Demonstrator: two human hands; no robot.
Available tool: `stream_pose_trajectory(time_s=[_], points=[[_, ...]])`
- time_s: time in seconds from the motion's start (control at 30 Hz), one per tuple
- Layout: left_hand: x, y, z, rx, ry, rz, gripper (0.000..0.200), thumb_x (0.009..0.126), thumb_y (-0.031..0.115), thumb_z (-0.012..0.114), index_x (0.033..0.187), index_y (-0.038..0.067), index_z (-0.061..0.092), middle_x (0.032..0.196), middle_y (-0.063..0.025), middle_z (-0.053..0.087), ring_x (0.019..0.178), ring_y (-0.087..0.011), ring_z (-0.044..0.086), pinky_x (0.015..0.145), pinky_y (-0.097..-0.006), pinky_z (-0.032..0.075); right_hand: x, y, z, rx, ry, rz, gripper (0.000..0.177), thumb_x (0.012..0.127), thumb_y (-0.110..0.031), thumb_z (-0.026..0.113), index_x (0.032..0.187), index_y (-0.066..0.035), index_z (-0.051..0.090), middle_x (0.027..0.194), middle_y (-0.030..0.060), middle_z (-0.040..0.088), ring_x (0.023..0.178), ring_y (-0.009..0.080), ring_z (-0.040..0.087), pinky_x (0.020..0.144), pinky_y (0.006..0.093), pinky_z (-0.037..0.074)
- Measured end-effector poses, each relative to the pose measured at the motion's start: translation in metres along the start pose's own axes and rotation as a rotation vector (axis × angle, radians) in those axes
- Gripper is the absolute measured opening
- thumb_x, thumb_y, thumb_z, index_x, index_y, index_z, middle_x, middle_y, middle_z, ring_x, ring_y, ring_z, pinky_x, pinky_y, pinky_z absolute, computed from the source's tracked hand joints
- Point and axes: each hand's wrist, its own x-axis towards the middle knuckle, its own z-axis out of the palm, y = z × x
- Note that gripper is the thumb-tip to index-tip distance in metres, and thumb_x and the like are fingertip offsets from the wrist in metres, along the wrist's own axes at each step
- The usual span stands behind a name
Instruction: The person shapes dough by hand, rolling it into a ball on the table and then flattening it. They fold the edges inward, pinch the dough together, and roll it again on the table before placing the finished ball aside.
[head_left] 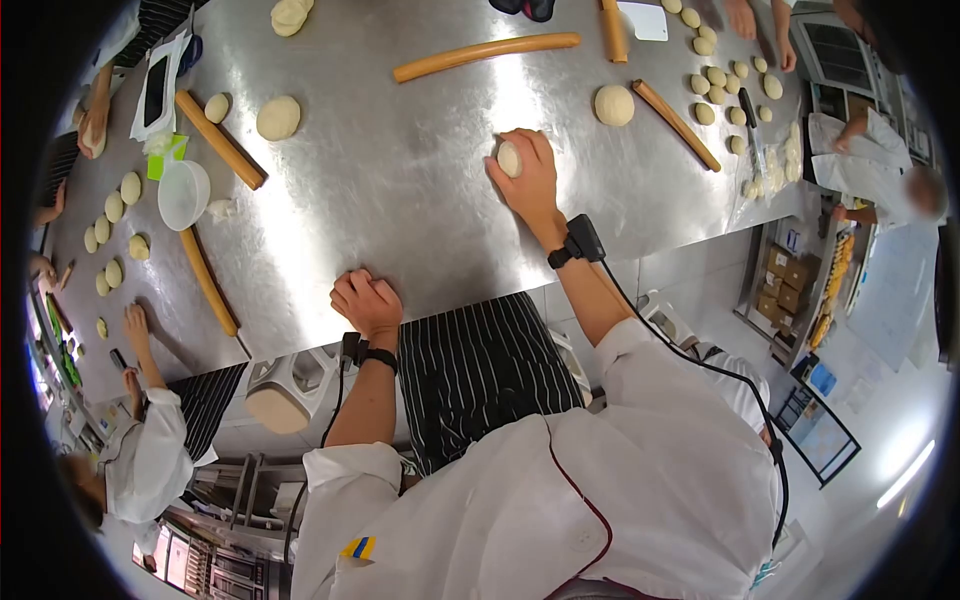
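My right hand (530, 180) is curled around a small dough ball (510, 159) on the steel table (400, 160). Part of the ball shows between the thumb and fingers. At the near table edge, my left hand (368, 303) rests with its fingers folded in, and no object shows in it. Beyond my right hand lie a larger dough ball (614, 105) and a wooden rolling pin (677, 125). Another rolling pin (487, 57) lies farther back. Left of centre sits a second large dough ball (278, 118).
On the left are a rolling pin (220, 140), a translucent bowl (184, 195), a phone (156, 92) and several dough pieces (114, 207). Many small dough balls (716, 76) and a knife (750, 115) lie at right. People work on both sides. A stool (290, 390) stands below the edge.
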Motion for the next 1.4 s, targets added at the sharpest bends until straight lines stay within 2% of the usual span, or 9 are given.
stream_pose_trajectory(time_s=[0.17,0.3,0.4,0.5,0.53,0.57,0.77,1.27,1.4], points=[[0.000,0.002,-0.001,-0.029,0.003,-0.015,0.012,0.087,0.017,0.056,0.096,0.011,0.060,0.113,-0.0146,0.056,0.106,-0.0371,0.050,0.096,-0.0524,0.039,-0.018,-0.005,-0.031,0.104,0.134,0.111,0.032,0.088,-0.013,0.080,0.118,-0.002,0.072,0.114,0.0182,0.074,0.103,0.0378,0.072,0.092,0.0436,0.059],[-0.009,-0.017,0.011,-0.065,-0.048,0.042,0.008,0.085,0.016,0.060,0.089,0.009,0.061,0.100,-0.0181,0.058,0.103,-0.0397,0.051,0.092,-0.0556,0.040,-0.100,-0.017,-0.040,0.034,0.002,0.383,0.030,0.092,-0.016,0.074,0.119,-0.003,0.072,0.118,0.0206,0.073,0.112,0.0400,0.070,0.100,0.0463,0.056],[-0.022,-0.043,0.030,-0.054,0.102,0.173,0.025,0.094,0.028,0.058,0.089,0.004,0.057,0.098,-0.0202,0.058,0.093,-0.0429,0.052,0.084,-0.0559,0.041,-0.164,0.021,0.010,0.078,0.126,0.168,0.029,0.089,-0.015,0.073,0.116,-0.005,0.070,0.125,0.0192,0.068,0.121,0.0428,0.063,0.115,0.0555,0.044],[-0.008,-0.026,0.022,0.008,0.161,0.092,0.035,0.098,0.035,0.048,0.094,0.002,0.060,0.094,-0.0219,0.057,0.092,-0.0454,0.054,0.081,-0.0586,0.043,-0.092,-0.019,-0.022,-0.102,0.266,-0.083,0.016,0.089,-0.006,0.075,0.102,-0.003,0.068,0.106,0.0133,0.066,0.104,0.0329,0.065,0.096,0.0459,0.053],[-0.010,-0.021,0.016,0.156,0.045,0.079,0.029,0.103,0.029,0.041,0.100,0.004,0.056,0.107,-0.0191,0.056,0.098,-0.0416,0.055,0.087,-0.0543,0.044,-0.077,-0.014,-0.024,-0.137,0.241,-0.140,0.014,0.089,-0.005,0.074,0.102,-0.004,0.068,0.105,0.0128,0.065,0.104,0.0324,0.065,0.094,0.0455,0.054],[-0.030,-0.080,0.074,0.217,-0.324,0.091,0.060,0.112,0.035,0.052,0.155,-0.007,0.047,0.156,-0.0272,0.054,0.145,-0.0474,0.051,0.121,-0.0681,0.035,-0.066,-0.002,-0.037,-0.160,0.282,-0.152,0.014,0.089,-0.005,0.074,0.102,-0.004,0.068,0.105,0.0128,0.065,0.104,0.0324,0.065,0.094,0.0455,0.054],[-0.015,-0.069,0.080,0.164,0.046,0.223,0.045,0.110,0.029,0.054,0.135,-0.007,0.064,0.134,-0.0317,0.065,0.132,-0.0517,0.059,0.111,-0.0672,0.046,-0.098,-0.010,-0.027,-0.106,0.422,0.005,0.016,0.084,-0.008,0.078,0.096,-0.005,0.067,0.105,0.0101,0.065,0.099,0.0323,0.064,0.091,0.0426,0.054],[-0.024,-0.083,0.082,0.300,0.122,0.420,0.047,0.108,0.027,0.055,0.132,-0.012,0.064,0.126,-0.0348,0.067,0.121,-0.0528,0.064,0.104,-0.0665,0.050,-0.057,-0.026,-0.002,-0.259,0.303,-0.183,0.015,0.087,-0.009,0.076,0.099,-0.007,0.068,0.102,0.0086,0.065,0.102,0.0302,0.064,0.095,0.0404,0.052],[-0.010,-0.033,0.017,0.112,-0.215,0.152,0.046,0.107,0.027,0.057,0.130,-0.012,0.064,0.122,-0.0342,0.069,0.116,-0.0518,0.066,0.099,-0.0654,0.052,-0.008,0.007,-0.035,-0.189,0.259,-0.116,0.013,0.084,-0.007,0.076,0.092,-0.005,0.067,0.095,0.0086,0.065,0.089,0.0283,0.066,0.081,0.0414,0.056]])
